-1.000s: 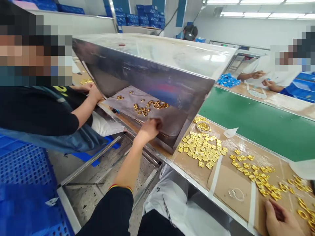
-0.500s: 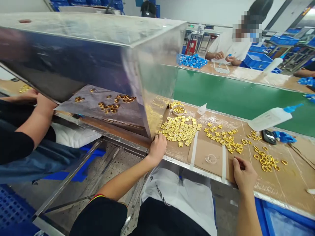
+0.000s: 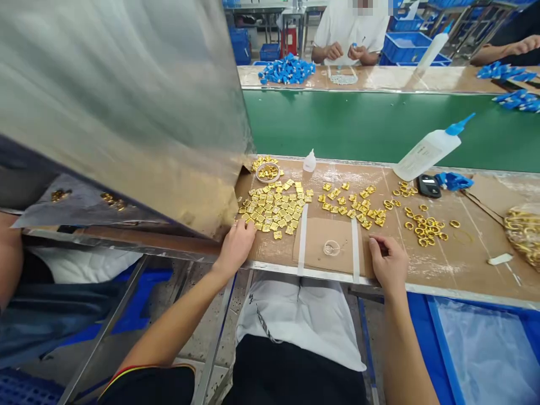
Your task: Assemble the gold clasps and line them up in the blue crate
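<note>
My left hand (image 3: 237, 243) lies at the front edge of the work table, its fingers flat beside a spread of square gold pieces (image 3: 278, 208). Nothing shows in its grasp. My right hand (image 3: 388, 260) rests on the same edge, loosely curled with a gap between thumb and fingers; I see no object in it. Between the hands, a cardboard sheet (image 3: 312, 247) is held by two white tape strips and bears a small clear ring-shaped dish (image 3: 331, 248). Beyond my right hand are gold pieces with raised parts (image 3: 367, 205) and a cluster of gold rings (image 3: 428, 228).
A large metal-sided box (image 3: 169, 112) stands close on the left. Along the back are a small white bottle (image 3: 309, 162), a large blue-tipped bottle (image 3: 428, 152) and a black device (image 3: 429, 186). A green belt (image 3: 337, 124) separates me from co-workers. Tweezers (image 3: 481, 202) lie right.
My view has swung right and downward, so the box fills more of the left side and more of the right table shows. Both hands stay on the table edge.
</note>
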`<state>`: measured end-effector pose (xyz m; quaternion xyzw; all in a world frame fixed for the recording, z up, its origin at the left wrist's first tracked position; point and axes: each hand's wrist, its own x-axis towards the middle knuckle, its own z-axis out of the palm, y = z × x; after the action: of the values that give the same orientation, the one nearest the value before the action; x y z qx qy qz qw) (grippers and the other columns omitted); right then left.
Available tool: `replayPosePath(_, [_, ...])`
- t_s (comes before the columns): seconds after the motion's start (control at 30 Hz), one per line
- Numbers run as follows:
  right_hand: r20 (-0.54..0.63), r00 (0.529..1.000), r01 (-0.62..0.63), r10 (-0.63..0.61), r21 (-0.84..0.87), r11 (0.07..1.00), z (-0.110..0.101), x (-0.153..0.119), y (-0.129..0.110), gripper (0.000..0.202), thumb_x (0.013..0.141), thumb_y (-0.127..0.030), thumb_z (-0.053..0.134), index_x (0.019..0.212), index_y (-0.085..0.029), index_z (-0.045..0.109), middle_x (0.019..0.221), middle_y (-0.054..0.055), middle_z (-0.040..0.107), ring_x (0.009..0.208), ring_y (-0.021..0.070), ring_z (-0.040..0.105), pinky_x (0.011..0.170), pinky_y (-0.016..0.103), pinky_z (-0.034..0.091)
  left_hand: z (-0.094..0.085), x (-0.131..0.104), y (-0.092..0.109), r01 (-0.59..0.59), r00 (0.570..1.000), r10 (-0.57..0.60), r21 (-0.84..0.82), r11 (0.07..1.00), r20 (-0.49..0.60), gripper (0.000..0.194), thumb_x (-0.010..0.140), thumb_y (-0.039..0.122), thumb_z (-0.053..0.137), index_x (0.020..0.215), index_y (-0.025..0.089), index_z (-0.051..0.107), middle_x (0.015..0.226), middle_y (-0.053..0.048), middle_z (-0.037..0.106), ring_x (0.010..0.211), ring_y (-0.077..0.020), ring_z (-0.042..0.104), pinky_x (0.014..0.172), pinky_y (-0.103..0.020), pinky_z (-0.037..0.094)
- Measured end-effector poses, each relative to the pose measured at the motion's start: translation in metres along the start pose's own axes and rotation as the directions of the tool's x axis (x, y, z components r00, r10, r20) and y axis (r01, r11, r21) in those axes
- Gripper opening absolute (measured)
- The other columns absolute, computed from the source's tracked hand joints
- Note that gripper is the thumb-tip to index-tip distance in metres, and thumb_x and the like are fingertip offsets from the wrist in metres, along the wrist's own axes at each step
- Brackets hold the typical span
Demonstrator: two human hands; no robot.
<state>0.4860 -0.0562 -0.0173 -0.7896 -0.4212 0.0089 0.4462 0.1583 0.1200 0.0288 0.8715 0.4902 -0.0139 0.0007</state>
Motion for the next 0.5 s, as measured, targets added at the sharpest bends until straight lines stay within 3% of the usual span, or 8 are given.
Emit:
replayPosePath(0.1, [0.007, 1.0, 0.006, -0.006, -0.008, 1.0, 0.0, 0.0, -0.002, 0.03, 0.09, -0.044, 0.055, 0.085, -0.02, 0.072, 0.084, 0.009, 0.074, 0.075, 0.0236, 0.066, 0.07, 0.037, 0.052, 0.002, 0.003, -0.008, -0.045, 0.999, 0.044, -0.071, 0.996, -0.014, 0.028, 0.098, 0.012, 0.04, 0.094, 0.014, 0.067, 0.098, -0.016, 0.069, 0.089, -0.0284, 0.069, 0.079, -0.036, 0.054])
replayPosePath(0.17, [0.016, 1.0, 0.016, -0.016, -0.015, 1.0, 0.0, 0.0, -0.004, 0.028, 0.091, -0.042, 0.055, 0.085, -0.02, 0.072, 0.084, 0.009, 0.074, 0.076, 0.0234, 0.067, 0.07, 0.036, 0.052, 0.003, 0.0, -0.01, -0.068, 0.995, 0.048, -0.233, 0.97, -0.088, 0.027, 0.098, 0.016, 0.042, 0.095, 0.016, 0.069, 0.095, -0.013, 0.07, 0.086, -0.0263, 0.069, 0.079, -0.035, 0.054])
replayPosePath(0.23, [0.02, 0.999, 0.03, -0.03, -0.015, 0.999, -0.001, 0.002, -0.004, 0.026, 0.092, -0.04, 0.056, 0.086, -0.02, 0.072, 0.084, 0.008, 0.074, 0.078, 0.0234, 0.068, 0.07, 0.036, 0.053, 0.004, -0.005, -0.004, -0.099, 0.984, 0.016, -0.467, 0.879, -0.178, 0.026, 0.098, 0.02, 0.046, 0.099, 0.018, 0.071, 0.093, -0.009, 0.072, 0.083, -0.0229, 0.069, 0.078, -0.033, 0.056])
replayPosePath(0.3, [0.016, 0.999, 0.033, -0.033, 0.002, 0.999, -0.002, 0.002, -0.004, 0.025, 0.092, -0.039, 0.057, 0.086, -0.02, 0.072, 0.084, 0.008, 0.075, 0.078, 0.0232, 0.068, 0.07, 0.035, 0.053, 0.006, -0.011, 0.012, -0.109, 0.976, -0.057, -0.705, 0.701, -0.208, 0.022, 0.097, 0.024, 0.052, 0.1, 0.019, 0.073, 0.091, -0.006, 0.073, 0.078, -0.0186, 0.068, 0.074, -0.03, 0.057])
replayPosePath(0.37, [-0.008, 1.0, 0.021, -0.02, 0.045, 0.999, -0.004, -0.001, -0.005, 0.022, 0.093, -0.037, 0.058, 0.088, -0.021, 0.072, 0.085, 0.007, 0.075, 0.079, 0.0228, 0.069, 0.07, 0.035, 0.054, 0.008, -0.017, 0.037, -0.07, 0.979, -0.137, -0.88, 0.469, -0.15, 0.018, 0.091, 0.027, 0.061, 0.099, 0.018, 0.075, 0.09, -0.005, 0.073, 0.072, -0.0156, 0.068, 0.067, -0.027, 0.058])
replayPosePath(0.5, [-0.011, 0.999, 0.044, -0.043, 0.176, 0.983, -0.006, -0.021, -0.017, 0.016, 0.095, -0.032, 0.06, 0.094, -0.022, 0.072, 0.086, 0.006, 0.075, 0.079, 0.0213, 0.07, 0.071, 0.034, 0.055, 0.02, -0.026, 0.091, 0.037, 0.992, -0.123, -0.998, 0.052, 0.03, 0.025, 0.084, 0.031, 0.071, 0.104, 0.016, 0.075, 0.075, -0.001, 0.07, 0.06, -0.0124, 0.066, 0.058, -0.024, 0.058])
